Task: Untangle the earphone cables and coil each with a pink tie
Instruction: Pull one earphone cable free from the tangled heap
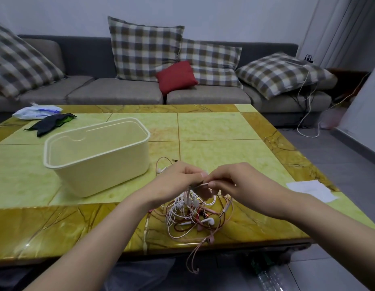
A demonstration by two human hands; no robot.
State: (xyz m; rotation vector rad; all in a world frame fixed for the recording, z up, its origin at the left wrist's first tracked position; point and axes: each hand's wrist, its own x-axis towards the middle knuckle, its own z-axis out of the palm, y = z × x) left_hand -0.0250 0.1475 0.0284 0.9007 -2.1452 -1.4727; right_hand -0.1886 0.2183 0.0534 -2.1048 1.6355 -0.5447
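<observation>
A tangle of earphone cables [190,215], white, pink and dark red, lies near the front edge of the table, and part of it hangs from my fingers. My left hand [178,181] and my right hand [232,183] meet just above the heap, both pinching a white cable strand between fingertips. One pink cable [200,250] trails over the table's front edge. Another loop of pink cable [161,162] lies behind my left hand. I cannot tell a pink tie apart from the cables.
An empty cream plastic tub [98,158] stands left of my hands. A white sheet of paper [312,189] lies at the table's right edge. Dark cloth [50,122] and a white plastic bag [37,111] sit at the far left corner. A grey sofa [119,91] with cushions stands behind the table.
</observation>
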